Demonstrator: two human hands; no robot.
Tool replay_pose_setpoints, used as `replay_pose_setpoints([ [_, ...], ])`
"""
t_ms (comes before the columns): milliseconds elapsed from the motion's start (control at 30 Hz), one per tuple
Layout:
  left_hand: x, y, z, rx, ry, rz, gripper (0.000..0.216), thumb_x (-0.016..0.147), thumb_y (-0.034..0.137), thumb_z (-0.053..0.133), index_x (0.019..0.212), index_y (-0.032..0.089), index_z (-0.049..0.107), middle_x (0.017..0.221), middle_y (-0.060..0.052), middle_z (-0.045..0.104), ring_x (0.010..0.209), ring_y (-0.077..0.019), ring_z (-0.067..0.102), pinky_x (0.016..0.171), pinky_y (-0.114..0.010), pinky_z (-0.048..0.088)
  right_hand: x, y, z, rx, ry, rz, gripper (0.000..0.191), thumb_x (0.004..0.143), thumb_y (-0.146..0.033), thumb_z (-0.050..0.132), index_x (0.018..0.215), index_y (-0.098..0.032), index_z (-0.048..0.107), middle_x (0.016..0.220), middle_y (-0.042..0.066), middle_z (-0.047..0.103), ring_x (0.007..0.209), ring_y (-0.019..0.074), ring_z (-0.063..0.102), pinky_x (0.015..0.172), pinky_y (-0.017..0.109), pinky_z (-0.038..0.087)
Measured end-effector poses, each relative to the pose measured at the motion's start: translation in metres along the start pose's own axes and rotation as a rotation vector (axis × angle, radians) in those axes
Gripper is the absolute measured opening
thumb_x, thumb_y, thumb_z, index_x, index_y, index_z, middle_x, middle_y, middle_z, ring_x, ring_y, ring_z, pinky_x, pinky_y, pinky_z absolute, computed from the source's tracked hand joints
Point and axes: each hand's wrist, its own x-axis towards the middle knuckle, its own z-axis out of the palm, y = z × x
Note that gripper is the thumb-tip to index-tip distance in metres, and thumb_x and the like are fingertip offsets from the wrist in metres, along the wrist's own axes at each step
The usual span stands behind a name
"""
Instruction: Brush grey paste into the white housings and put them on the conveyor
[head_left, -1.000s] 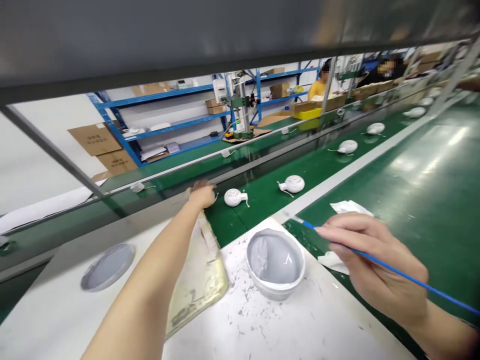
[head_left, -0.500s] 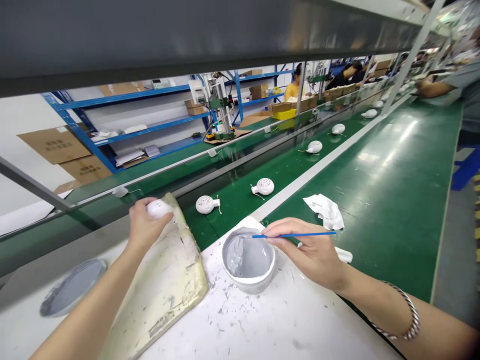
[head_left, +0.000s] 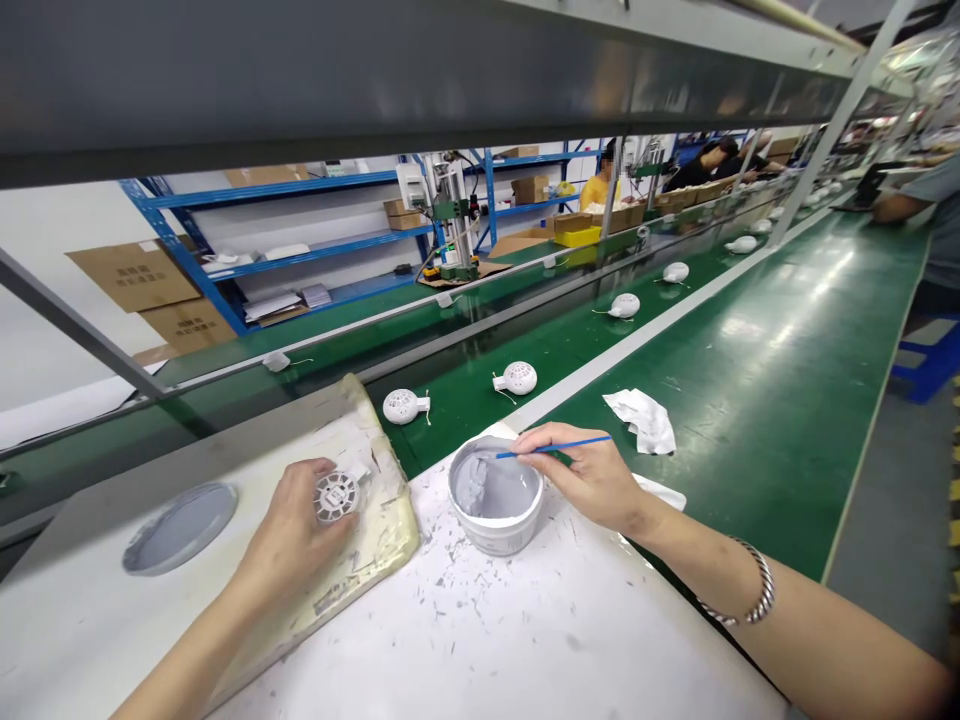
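Observation:
My left hand (head_left: pixel 304 520) grips a round white slotted plastic part (head_left: pixel 337 496) between thumb and fingers, over a stained, paste-smeared pad (head_left: pixel 375 545). In my right hand (head_left: pixel 589 475) is a thin blue stick (head_left: pixel 559 447), pinched near its lower end. Its tip reaches into a white tub (head_left: pixel 496 535) of grey paste (head_left: pixel 514 490). What the tip end looks like is too small to tell. Left of my left hand lies a round lid (head_left: pixel 180 528) smeared with the same grey paste.
Several round white perforated parts with cords, such as the nearest one (head_left: pixel 405 406), sit along the green conveyor (head_left: pixel 450 440). A crumpled white cloth (head_left: pixel 641 420) lies right of the tub. Blue shelving (head_left: pixel 300 255) and a machine (head_left: pixel 452 225) stand behind. Other people sit further along the line.
My left hand has come nearer with the white part, and its slotted face now shows. My right hand and the stick stay at the tub. The view has shifted slightly.

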Motion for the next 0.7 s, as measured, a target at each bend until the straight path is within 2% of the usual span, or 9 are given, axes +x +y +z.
replay_pose_setpoints([
  [100,0.003,0.004,-0.010,0.007,-0.123,-0.061,0.056,0.065,0.038,0.066,0.118,0.025,0.055,0.117,-0.010,0.053,0.089,-0.0281,0.062,0.073,-0.039,0.053,0.001,-0.002,-0.002,-0.003,-0.016,0.047,0.013,0.087,-0.025,0.060,0.083,-0.021,0.072,0.087,0.003,0.072,0.084,0.0192,0.069,0.075,0.031,0.056],
  [167,0.001,0.006,-0.016,0.014,-0.181,-0.107,0.050,0.063,0.037,0.069,0.111,0.027,0.061,0.101,-0.007,0.060,0.066,-0.0223,0.061,0.059,-0.036,0.052,0.002,-0.002,-0.003,0.038,-0.008,0.090,0.013,0.085,-0.026,0.062,0.080,-0.020,0.072,0.086,0.004,0.072,0.083,0.0194,0.068,0.075,0.032,0.056],
  [233,-0.004,0.010,-0.023,-0.107,-0.180,-0.204,0.051,0.061,0.040,0.073,0.110,0.027,0.062,0.084,-0.003,0.062,0.059,-0.0205,0.059,0.056,-0.035,0.053,0.004,0.000,-0.002,0.169,0.023,0.173,0.012,0.082,-0.030,0.066,0.080,-0.019,0.071,0.086,0.005,0.072,0.082,0.0192,0.069,0.076,0.032,0.057],
  [300,-0.009,0.015,-0.030,-0.454,-0.109,-0.377,0.057,0.059,0.040,0.078,0.112,0.028,0.060,0.083,-0.003,0.064,0.067,-0.0215,0.063,0.062,-0.035,0.057,0.007,0.003,-0.001,0.359,0.070,0.291,0.016,0.078,-0.034,0.071,0.081,-0.018,0.069,0.085,0.004,0.072,0.080,0.0184,0.070,0.077,0.032,0.058],
  [367,-0.013,0.024,-0.037,-0.937,0.026,-0.551,0.055,0.061,0.035,0.078,0.113,0.027,0.060,0.103,-0.006,0.066,0.085,-0.0244,0.067,0.071,-0.036,0.060,0.010,0.007,-0.001,0.520,0.131,0.398,0.022,0.075,-0.036,0.076,0.081,-0.018,0.066,0.083,0.004,0.073,0.076,0.0163,0.071,0.073,0.028,0.057],
  [433,-0.015,0.035,-0.041,-1.323,0.136,-0.634,0.047,0.070,0.030,0.070,0.115,0.023,0.060,0.122,-0.011,0.061,0.101,-0.0288,0.066,0.078,-0.040,0.061,0.011,0.011,-0.002,0.606,0.181,0.476,0.025,0.072,-0.036,0.078,0.081,-0.017,0.065,0.081,0.003,0.073,0.074,0.0142,0.070,0.068,0.024,0.056],
  [500,-0.018,0.048,-0.040,-1.524,0.166,-0.649,0.044,0.073,0.027,0.064,0.116,0.018,0.058,0.124,-0.017,0.060,0.107,-0.0329,0.064,0.081,-0.042,0.061,0.012,0.015,-0.003,0.641,0.208,0.522,0.026,0.072,-0.038,0.079,0.081,-0.017,0.065,0.080,0.003,0.073,0.074,0.0132,0.070,0.066,0.022,0.054],
  [600,-0.025,0.067,-0.031,-1.503,0.099,-0.572,0.053,0.064,0.026,0.072,0.115,0.022,0.057,0.117,-0.012,0.064,0.100,-0.0329,0.067,0.080,-0.043,0.061,0.012,0.018,-0.004,0.643,0.209,0.554,0.029,0.072,-0.042,0.078,0.081,-0.018,0.065,0.078,0.003,0.073,0.074,0.0134,0.070,0.065,0.022,0.053],
  [700,-0.035,0.081,-0.018,-1.141,0.096,-0.380,0.067,0.047,0.028,0.085,0.108,0.029,0.058,0.110,-0.004,0.064,0.085,-0.0265,0.068,0.070,-0.036,0.060,0.010,0.015,-0.004,0.592,0.183,0.530,0.030,0.071,-0.043,0.079,0.080,-0.017,0.065,0.079,0.004,0.073,0.074,0.0146,0.070,0.067,0.024,0.055],
])
